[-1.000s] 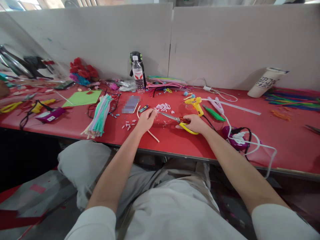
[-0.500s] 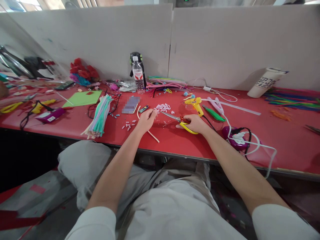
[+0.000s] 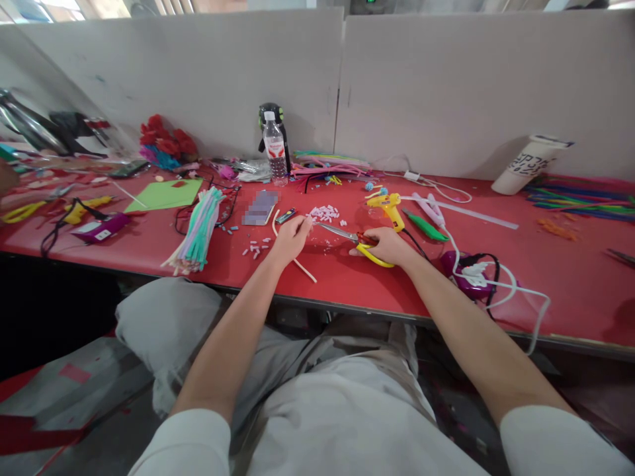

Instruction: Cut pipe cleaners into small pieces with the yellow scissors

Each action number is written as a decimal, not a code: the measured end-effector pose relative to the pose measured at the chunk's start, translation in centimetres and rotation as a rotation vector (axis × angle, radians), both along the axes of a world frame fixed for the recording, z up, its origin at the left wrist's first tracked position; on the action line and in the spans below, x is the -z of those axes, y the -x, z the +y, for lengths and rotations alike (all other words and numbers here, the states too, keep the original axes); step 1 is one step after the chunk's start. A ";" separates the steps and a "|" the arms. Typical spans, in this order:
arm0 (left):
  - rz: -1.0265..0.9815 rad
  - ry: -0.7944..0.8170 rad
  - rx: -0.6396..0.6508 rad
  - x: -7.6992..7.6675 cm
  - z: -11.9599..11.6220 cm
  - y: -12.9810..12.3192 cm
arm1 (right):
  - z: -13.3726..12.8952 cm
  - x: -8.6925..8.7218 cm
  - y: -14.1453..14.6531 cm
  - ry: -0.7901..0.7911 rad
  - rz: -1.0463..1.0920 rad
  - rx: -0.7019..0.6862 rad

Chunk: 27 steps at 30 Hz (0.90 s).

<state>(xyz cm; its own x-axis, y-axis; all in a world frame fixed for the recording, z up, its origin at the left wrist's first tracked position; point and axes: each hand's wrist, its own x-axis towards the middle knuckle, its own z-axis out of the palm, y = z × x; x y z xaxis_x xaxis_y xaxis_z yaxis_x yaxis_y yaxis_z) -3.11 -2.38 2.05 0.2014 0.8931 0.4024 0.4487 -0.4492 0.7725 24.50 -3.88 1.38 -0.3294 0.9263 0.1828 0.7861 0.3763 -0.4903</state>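
Note:
My right hand (image 3: pixel 384 246) grips a pair of scissors (image 3: pixel 347 233) with yellow and red handles, its blades pointing left. At the blade tips, my left hand (image 3: pixel 292 238) is closed in a pinch; whatever lies between its fingertips is too small to make out. A cream pipe cleaner (image 3: pixel 305 271) curves behind the left hand and wrist, and I cannot tell whether the hand holds it. Just beyond the fingertips lies a heap of short pale pink pieces (image 3: pixel 325 213). More pieces (image 3: pixel 255 249) are scattered left of that hand, near a small dark cutter (image 3: pixel 286 215).
A bundle of pastel pipe cleaners (image 3: pixel 198 228), a phone (image 3: pixel 260 208) and green sheet (image 3: pixel 166 195) lie left. A water bottle (image 3: pixel 275 152) stands behind. Rightward are a yellow glue gun (image 3: pixel 389 208), green-handled tool (image 3: pixel 425 226), purple power strip (image 3: pixel 466 274) with cables and white cup (image 3: pixel 528 165).
Hands and scissors keep nearly the same place. The scissor blades look slightly more closed. At the far left edge, another person's hand has shifted a little.

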 end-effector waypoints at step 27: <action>0.006 0.073 -0.030 -0.3 -0.8 0.8 | 0.4 1.2 0.4 0.018 0.048 0.012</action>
<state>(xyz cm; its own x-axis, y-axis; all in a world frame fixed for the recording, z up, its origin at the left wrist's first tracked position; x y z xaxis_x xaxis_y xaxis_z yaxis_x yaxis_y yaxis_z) -3.89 -3.13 2.30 0.1766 0.9255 0.3351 0.4662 -0.3785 0.7996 24.07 -3.43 0.19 -0.3097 0.9334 0.1813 0.7661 0.3579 -0.5338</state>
